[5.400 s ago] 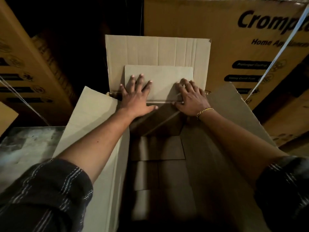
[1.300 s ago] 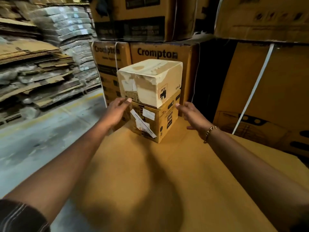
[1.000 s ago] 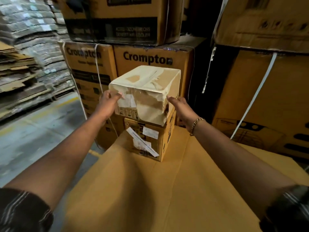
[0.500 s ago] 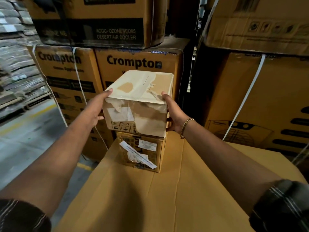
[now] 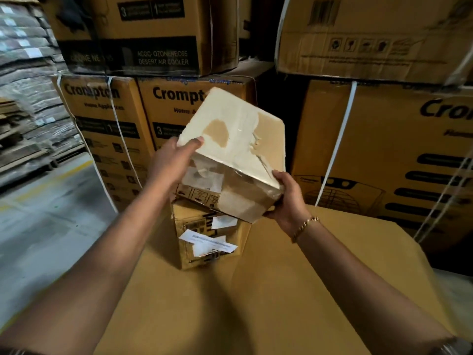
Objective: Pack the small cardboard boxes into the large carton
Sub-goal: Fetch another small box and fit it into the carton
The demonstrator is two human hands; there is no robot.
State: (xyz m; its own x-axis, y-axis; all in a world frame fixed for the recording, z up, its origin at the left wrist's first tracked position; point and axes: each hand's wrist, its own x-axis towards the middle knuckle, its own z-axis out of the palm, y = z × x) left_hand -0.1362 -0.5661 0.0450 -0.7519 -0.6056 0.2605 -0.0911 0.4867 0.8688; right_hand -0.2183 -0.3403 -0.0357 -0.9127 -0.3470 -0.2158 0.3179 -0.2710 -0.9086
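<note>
Right now I see both hands clamped on the pale small box (image 5: 230,139), which is tipped steeply so its taped top face leans toward the camera, one corner pointing up and away. The left hand (image 5: 171,160) has it by the near left corner: one digit lies over the top face, while the other fingers go round the far side where I cannot follow them. The right hand (image 5: 286,198) cups the low right corner, thumb along the top edge and fingers curled beneath, their tips out of my sight; a gold bracelet (image 5: 305,225) sits on that wrist. The box hangs just above a second small box (image 5: 190,254), brown with white paper labels (image 5: 207,242), and I cannot tell whether its lowest edge touches that one or clears it, since the held box covers the lower one's top. The labels' print is too blurred for me to read. The lower box stands on a broad brown cardboard surface (image 5: 268,290) that runs off the bottom of my view; whether it is a lid or a loose sheet I cannot say. Behind are big Crompton cartons (image 5: 107,129), their lettering partly covered by the held box, and a white strap (image 5: 337,147) crosses the one at right. Grey floor (image 5: 46,226) shows at left, blurred, and the wrapped stacks (image 5: 25,73) beyond it are too soft for me to name.
</note>
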